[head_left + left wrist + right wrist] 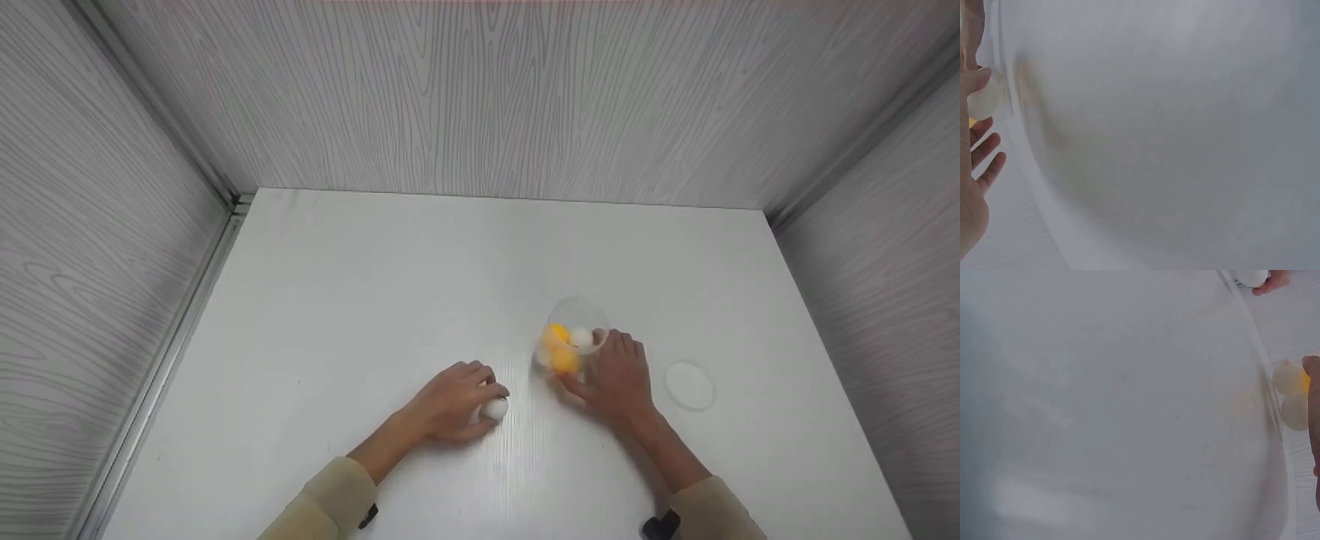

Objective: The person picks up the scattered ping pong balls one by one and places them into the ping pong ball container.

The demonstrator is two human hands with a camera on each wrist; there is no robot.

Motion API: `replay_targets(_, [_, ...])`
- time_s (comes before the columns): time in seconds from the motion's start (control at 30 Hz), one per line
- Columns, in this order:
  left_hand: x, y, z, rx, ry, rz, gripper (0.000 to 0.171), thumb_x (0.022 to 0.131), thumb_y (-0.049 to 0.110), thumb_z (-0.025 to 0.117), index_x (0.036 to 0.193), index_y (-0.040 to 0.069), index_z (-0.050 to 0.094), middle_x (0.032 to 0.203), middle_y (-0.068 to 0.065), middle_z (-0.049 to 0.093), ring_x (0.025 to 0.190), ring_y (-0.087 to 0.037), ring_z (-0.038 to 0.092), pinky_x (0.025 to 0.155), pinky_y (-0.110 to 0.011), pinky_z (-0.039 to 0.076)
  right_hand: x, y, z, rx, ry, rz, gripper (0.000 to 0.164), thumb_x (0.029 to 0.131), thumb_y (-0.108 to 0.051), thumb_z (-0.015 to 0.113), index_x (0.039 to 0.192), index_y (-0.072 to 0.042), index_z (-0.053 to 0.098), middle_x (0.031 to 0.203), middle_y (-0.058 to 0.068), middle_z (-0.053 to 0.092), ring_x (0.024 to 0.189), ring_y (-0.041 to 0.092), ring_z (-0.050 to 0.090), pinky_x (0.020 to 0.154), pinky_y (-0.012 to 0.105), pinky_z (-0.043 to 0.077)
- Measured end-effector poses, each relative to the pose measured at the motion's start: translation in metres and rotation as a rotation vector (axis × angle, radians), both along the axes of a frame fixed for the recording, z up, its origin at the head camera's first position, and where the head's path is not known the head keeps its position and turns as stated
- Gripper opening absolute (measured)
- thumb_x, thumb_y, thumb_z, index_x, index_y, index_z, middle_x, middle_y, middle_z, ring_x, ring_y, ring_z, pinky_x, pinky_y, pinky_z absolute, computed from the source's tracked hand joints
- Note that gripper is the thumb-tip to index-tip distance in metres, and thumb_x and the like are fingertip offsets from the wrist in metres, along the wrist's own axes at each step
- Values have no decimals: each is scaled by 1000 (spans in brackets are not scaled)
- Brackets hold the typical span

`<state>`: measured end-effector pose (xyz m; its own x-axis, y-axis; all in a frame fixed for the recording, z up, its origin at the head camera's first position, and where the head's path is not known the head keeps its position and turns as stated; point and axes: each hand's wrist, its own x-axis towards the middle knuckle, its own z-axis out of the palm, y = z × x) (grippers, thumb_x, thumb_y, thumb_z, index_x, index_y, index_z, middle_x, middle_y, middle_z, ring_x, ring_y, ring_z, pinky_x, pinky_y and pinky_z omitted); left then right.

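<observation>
My left hand (456, 403) pinches a white ping-pong ball (495, 409) between thumb and fingers, low over the table. The same ball (985, 101) appears at the left edge of the left wrist view. To its right, my right hand (619, 375) grips a clear round container (577, 306) by its side, thumb in front and fingers behind. Inside sit several ping-pong balls, among them an orange ball (564, 361) and a white ball (581, 338). The container's open mouth faces up. In the right wrist view, two white balls (1296, 412) show beside the fingers.
A pale round lid (690, 385) lies on the white table (375, 277), right of my right hand. Grey wood-grain panels (480, 97) enclose the table at the back and on both sides.
</observation>
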<state>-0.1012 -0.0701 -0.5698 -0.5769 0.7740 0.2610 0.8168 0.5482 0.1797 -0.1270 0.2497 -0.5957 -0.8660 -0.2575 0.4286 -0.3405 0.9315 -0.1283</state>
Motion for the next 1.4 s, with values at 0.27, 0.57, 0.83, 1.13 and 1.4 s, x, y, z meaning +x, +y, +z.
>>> replay_targets(0.27, [-3, 4, 6, 25, -6, 10, 29, 94, 40, 72, 119, 25, 71, 105, 3, 69, 93, -16, 62, 82, -29, 54, 0, -1, 1, 10, 8, 1, 90, 76, -75, 70, 117, 5, 61, 93, 18, 59, 91, 38, 60, 81, 49, 48])
replay_targets(0.57, [-6, 9, 11, 98, 2, 46, 32, 91, 37, 78, 120, 25, 72, 110, 2, 69, 101, -16, 64, 89, -30, 57, 1, -3, 4, -8, -65, -29, 89, 77, -74, 73, 119, 3, 61, 96, 18, 61, 96, 38, 61, 85, 49, 48])
replay_targets(0.83, [-10, 13, 20, 175, 25, 63, 32, 91, 36, 79, 119, 23, 71, 108, 1, 68, 99, -16, 64, 84, -29, 57, 1, -4, 4, 8, -60, -31, 91, 76, -75, 72, 118, 4, 61, 94, 19, 60, 95, 39, 61, 84, 49, 48])
replay_targets(1.13, [-18, 19, 32, 220, 48, 67, 35, 90, 35, 81, 121, 21, 72, 110, 0, 70, 103, -17, 65, 85, -29, 58, 2, -3, 4, 14, -60, -30, 90, 77, -73, 74, 119, 5, 61, 96, 19, 59, 97, 39, 60, 85, 50, 48])
replay_targets(1.4, [-27, 29, 47, 272, 107, 60, 35, 89, 33, 83, 119, 20, 72, 108, -1, 71, 102, -17, 67, 85, -30, 58, 1, -2, 5, 40, -42, -25, 90, 78, -72, 73, 120, 6, 62, 97, 20, 60, 97, 39, 61, 85, 51, 50])
